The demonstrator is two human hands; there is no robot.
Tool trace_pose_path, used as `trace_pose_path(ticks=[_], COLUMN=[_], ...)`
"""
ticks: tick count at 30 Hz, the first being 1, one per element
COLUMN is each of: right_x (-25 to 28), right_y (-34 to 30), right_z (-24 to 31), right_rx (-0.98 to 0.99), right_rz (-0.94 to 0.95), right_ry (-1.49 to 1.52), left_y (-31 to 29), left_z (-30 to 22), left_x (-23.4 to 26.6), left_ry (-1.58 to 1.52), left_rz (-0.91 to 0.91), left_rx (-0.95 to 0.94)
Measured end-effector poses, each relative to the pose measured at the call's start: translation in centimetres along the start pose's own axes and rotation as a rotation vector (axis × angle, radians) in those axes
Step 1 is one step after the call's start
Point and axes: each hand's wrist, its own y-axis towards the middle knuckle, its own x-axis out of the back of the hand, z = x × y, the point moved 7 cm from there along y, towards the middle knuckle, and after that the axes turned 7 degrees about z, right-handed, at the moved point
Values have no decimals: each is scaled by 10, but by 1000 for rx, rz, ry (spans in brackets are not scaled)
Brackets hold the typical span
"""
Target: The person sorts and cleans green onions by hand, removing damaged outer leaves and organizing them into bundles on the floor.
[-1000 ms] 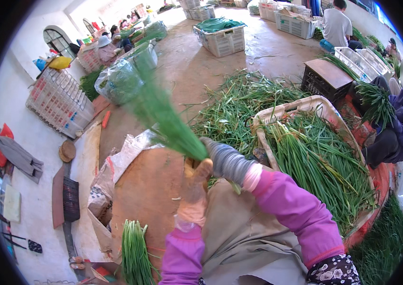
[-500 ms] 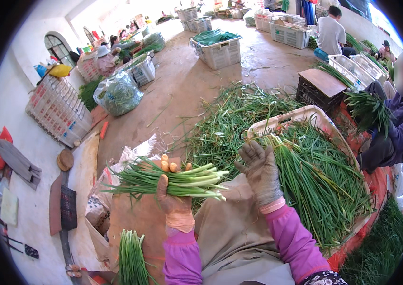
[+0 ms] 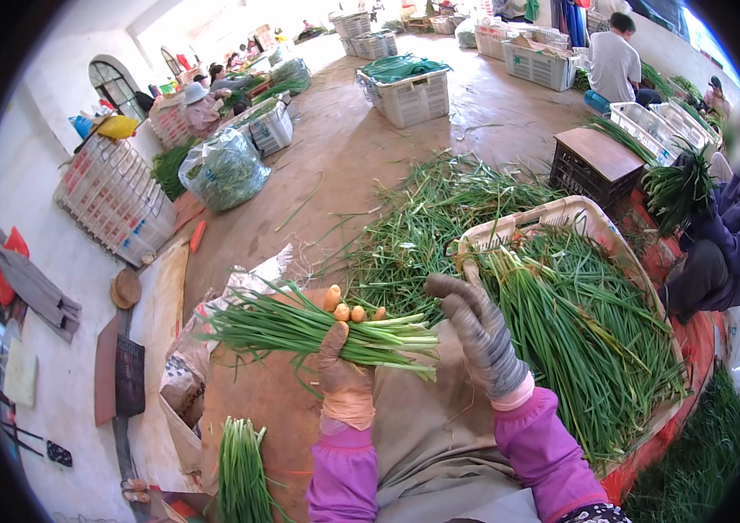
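Observation:
My left hand (image 3: 345, 370), in a worn orange-brown glove, is wrapped round a bunch of garlic chives (image 3: 291, 336). The pale stem ends point right and the green leaves spread left, over a brown board. To the right of the stems, my right hand (image 3: 485, 342) is raised in a dirty grey glove, fingers bent but apart, with nothing visible in it. Just beyond it stands a cream plastic basket (image 3: 575, 207) heaped with loose chives (image 3: 575, 322). A second bunch of chives (image 3: 243, 471) lies on the brown board (image 3: 278, 410) at the lower left.
Loose chive leaves (image 3: 439, 218) cover the floor beyond the basket. At right, a seated person (image 3: 727, 235) holds chives beside a black crate (image 3: 596, 166). Stacked crates (image 3: 117, 200) and a stuffed plastic bag (image 3: 226, 170) stand at left. A full white crate (image 3: 409, 98) is farther off.
The left hand has moved slightly right with the chives. My right hand has turned from an upright spread palm to bent fingers. The seated person's chives have risen a little.

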Motion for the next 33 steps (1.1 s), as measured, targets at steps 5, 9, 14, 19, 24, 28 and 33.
trace_pose_path(ticks=[5,9,14,19,24,28,33], right_x=[-40,-49,-56,-43,62,-43,-278], right_y=[3,-2,5,25,57,64,0], right_z=[41,29,27,44,-6,-8,19], right_rx=[271,311,206,415,13,151,464], right_rz=[305,372,420,196,-163,160,879], right_ry=[-897,-937,-918,-941,-940,-1117,-969], left_y=[-2,-8,-16,-24,-43,-59,-94], left_z=[2,-6,-30,-73,-139,-166,-207], left_x=[-6,-12,0,15,26,34,19], left_ry=[70,42,-5,153,124,142,273], left_rz=[18,-19,16,-193,-239,-301,-343], left_rx=[13,12,-56,-132,-302,-389,-545])
